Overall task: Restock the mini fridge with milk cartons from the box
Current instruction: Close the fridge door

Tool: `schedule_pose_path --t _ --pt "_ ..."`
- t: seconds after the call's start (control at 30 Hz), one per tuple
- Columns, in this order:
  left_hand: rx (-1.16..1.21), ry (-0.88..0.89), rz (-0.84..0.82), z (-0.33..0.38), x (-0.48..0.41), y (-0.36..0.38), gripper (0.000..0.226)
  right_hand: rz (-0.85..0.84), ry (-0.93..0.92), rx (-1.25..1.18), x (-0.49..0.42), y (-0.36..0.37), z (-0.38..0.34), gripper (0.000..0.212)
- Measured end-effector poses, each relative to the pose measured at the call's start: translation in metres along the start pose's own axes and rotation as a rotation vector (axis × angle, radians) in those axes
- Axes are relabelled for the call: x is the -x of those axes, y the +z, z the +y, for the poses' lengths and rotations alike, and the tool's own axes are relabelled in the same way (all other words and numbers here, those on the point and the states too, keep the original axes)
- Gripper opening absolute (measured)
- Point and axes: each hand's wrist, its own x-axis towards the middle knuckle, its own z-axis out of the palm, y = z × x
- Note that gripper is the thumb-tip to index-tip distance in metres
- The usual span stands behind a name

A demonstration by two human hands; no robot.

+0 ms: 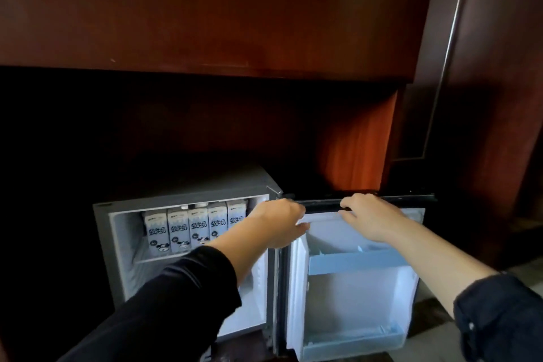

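Note:
A grey mini fridge [188, 185] stands under a dark wooden counter with its door [361, 297] swung wide open to the right. Several white-and-blue milk cartons [197, 229] stand upright in a row on the upper shelf. My left hand [279, 222] is at the hinge side of the door's top edge, fingers curled against it. My right hand [371, 217] rests on the door's black top edge, fingers hooked over it. Neither hand holds a carton. No box is in view.
The door's inner side has a light-blue shelf rail [355, 261] and a bottom bin [352, 341]. Dark red wood panelling [205, 15] rises above and to the right. Pale floor [435, 341] shows at the lower right.

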Motion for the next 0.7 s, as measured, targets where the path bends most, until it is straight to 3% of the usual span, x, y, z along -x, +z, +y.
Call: schedule_pose_path --t 0.2,0.33,0.53,0.7 --pt "-0.072 -0.073 -0.068 0.012 -0.074 0.024 0.075 -0.031 0.067 0.074 -0.037 0.029 0.052 0.048" --pt "-0.079 -0.066 -0.076 0.018 -0.11 0.034 0.069 -0.005 0.135 0.051 -0.059 0.048 0.07 0.056" --pt "-0.161 0.001 0.02 0.038 -0.137 0.054 0.072 0.355 0.082 0.173 -0.069 0.079 0.069 0.04" --pt "-0.119 -0.011 0.058 0.042 -0.145 0.052 0.067 0.464 0.004 0.214 -0.066 0.078 0.077 0.028"
